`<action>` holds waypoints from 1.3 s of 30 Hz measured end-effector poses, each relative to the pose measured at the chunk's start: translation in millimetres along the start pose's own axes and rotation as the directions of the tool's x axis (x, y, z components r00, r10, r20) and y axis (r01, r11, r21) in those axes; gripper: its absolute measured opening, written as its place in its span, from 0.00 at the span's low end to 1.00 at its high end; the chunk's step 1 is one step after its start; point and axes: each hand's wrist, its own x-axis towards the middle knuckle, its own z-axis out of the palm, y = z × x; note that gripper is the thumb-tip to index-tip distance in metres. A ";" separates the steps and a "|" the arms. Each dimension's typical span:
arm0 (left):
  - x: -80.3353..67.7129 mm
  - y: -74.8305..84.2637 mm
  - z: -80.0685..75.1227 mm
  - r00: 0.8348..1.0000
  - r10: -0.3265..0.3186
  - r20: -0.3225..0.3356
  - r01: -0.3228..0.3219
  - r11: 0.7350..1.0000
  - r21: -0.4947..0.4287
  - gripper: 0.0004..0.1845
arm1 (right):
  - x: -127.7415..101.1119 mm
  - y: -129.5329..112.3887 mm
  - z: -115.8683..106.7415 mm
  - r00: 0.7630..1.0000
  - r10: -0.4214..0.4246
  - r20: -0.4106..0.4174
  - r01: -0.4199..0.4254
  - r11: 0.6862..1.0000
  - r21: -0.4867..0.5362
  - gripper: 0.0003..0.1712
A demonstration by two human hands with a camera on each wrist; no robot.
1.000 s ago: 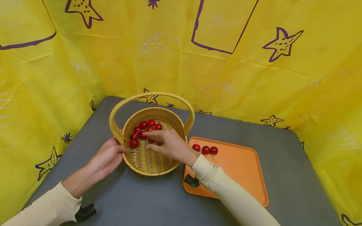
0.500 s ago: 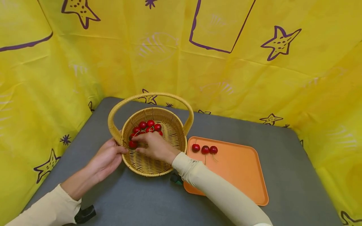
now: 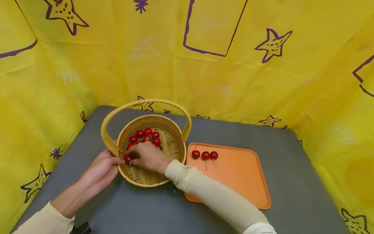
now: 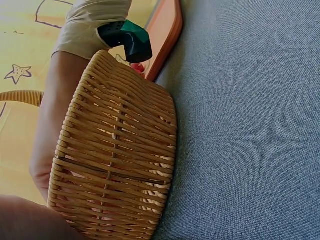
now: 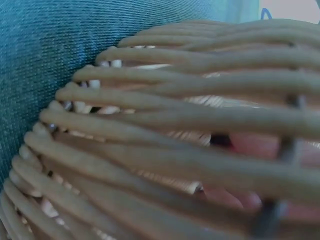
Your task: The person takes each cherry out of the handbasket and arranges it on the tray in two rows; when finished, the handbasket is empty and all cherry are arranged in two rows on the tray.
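A round yellow wicker basket (image 3: 152, 183) with a tall hoop handle stands at centre-left of the head view. My left hand (image 3: 103, 169) holds its left rim near the handle's foot, thumb over the edge. Several red cherries (image 3: 148, 131) lie in the basket's left and back part. My right hand (image 3: 149, 157) reaches inside and pinches a cherry (image 3: 128, 159) by the left wall between thumb and index finger. The left wrist view shows the woven basket side (image 4: 115, 145) close up; in the right wrist view the weave (image 5: 165, 120) hides most of the hand.
An orange tray (image 3: 239, 182) lies right of the basket, bearing three cherries (image 3: 205, 155) near its back left. The right forearm crosses over the tray's left part. A yellow patterned cloth (image 3: 175, 71) hangs behind the grey table (image 3: 131, 211).
My right hand has moved left and down inside the basket, from above the cherries to the one by the left wall. The left hand keeps its hold; the view has shifted slightly.
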 end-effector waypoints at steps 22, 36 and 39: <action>1.7 -0.9 -0.9 0.999 0.037 0.001 -0.037 0.998 -0.040 0.51 | -170.2 -8.7 -129.5 0.908 0.058 -0.415 -0.043 0.998 0.045 0.21; 2.5 -0.3 -0.2 1.000 0.023 -0.005 -0.024 0.999 -0.032 0.50 | -253.4 77.9 -117.7 0.806 0.361 -0.469 -0.398 0.917 0.022 0.24; 1.9 -2.1 -0.3 1.000 0.024 -0.004 -0.024 0.999 -0.034 0.50 | -261.0 92.0 -106.4 0.795 0.391 -0.464 -0.434 0.901 0.017 0.23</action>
